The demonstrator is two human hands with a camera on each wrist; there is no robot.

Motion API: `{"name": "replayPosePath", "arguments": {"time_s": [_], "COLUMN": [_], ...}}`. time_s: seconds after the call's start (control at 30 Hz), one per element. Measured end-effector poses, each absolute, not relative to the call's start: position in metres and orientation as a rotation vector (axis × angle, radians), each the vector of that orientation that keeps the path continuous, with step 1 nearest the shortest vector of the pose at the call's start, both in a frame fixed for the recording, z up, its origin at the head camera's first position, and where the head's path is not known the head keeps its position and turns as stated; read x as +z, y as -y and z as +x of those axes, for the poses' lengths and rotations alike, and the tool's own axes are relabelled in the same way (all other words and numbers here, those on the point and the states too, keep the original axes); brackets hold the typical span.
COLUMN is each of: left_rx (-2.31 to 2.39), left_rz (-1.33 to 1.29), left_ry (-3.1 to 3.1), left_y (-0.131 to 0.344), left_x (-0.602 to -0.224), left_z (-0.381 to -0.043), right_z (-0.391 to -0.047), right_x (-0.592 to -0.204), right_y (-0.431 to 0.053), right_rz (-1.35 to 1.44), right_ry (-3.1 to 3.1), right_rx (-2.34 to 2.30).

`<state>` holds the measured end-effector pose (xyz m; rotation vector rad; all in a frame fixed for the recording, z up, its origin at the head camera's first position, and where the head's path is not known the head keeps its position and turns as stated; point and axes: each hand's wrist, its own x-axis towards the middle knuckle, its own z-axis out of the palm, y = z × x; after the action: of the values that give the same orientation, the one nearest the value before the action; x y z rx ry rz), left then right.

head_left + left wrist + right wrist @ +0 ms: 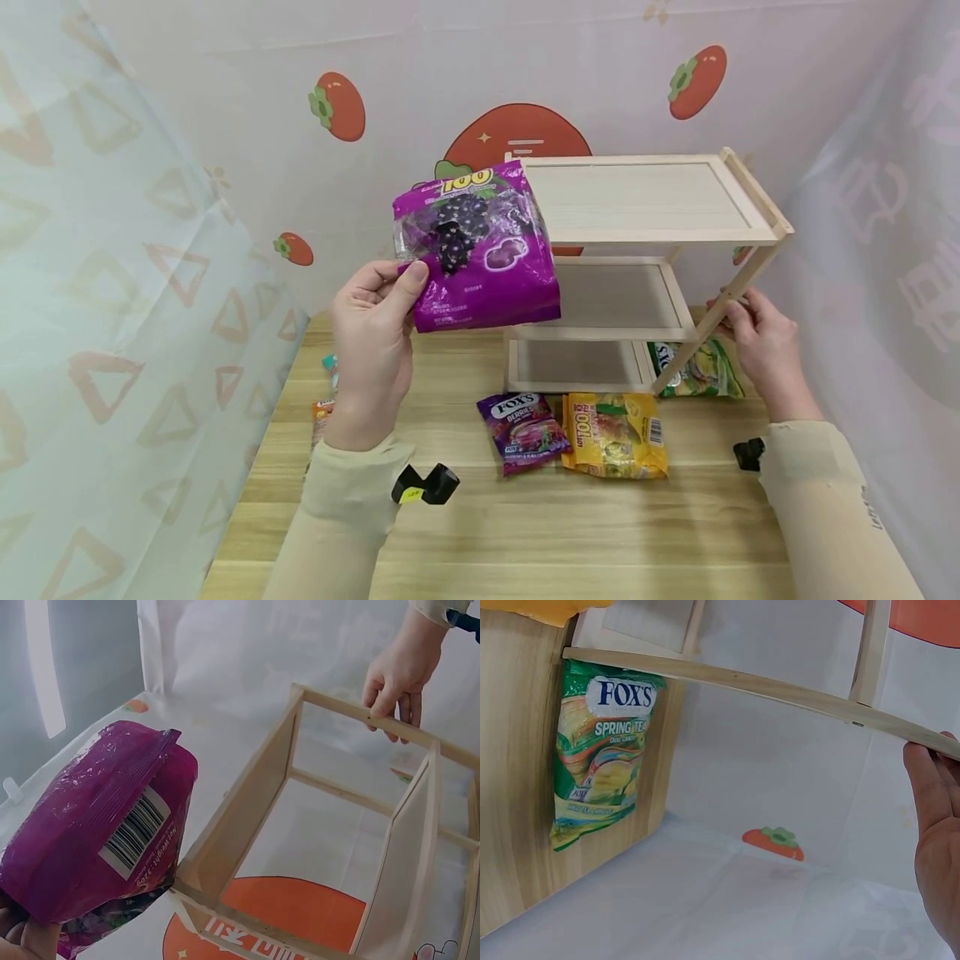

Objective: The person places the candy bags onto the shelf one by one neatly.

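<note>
My left hand (373, 346) holds up a purple candy bag (491, 283) by its lower left corner, the thumb over its front. Blackberries and "100" are printed on that front; the back, with a barcode, faces the left wrist view. The bag overlaps the left end of a three-tier wooden shelf rack (645, 198) in the head view. At the rack's right side, my right hand (771, 354) grips the slanting front post between thumb and fingers. A green Fox's candy bag (607, 757) lies by the foot of that post.
On the table (570, 533), a purple Fox's Berries bag (525, 433) and a yellow candy bag (618, 442) lie before the rack. Partly behind my left forearm is an orange packet (322, 412). A printed cloth (420, 67) hangs behind.
</note>
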<state>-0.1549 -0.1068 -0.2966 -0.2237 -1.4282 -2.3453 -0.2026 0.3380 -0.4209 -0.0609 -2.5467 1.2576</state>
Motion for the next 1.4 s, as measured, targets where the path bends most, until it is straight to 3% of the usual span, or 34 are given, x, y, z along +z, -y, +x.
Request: {"name": "replayPosePath", "arguments": {"time_s": [1.4], "left_rx": [-2.301], "left_rz": [-0.249], "left_ry": [1.577], "left_y": [0.053], "left_x": [-0.28], "left_z": [-0.195], "right_z": [-0.203], "right_x": [-0.423], "right_y": [-0.339], "right_rz": [-0.071], "right_ry": [2.519], "right_rx": [1.294]}}
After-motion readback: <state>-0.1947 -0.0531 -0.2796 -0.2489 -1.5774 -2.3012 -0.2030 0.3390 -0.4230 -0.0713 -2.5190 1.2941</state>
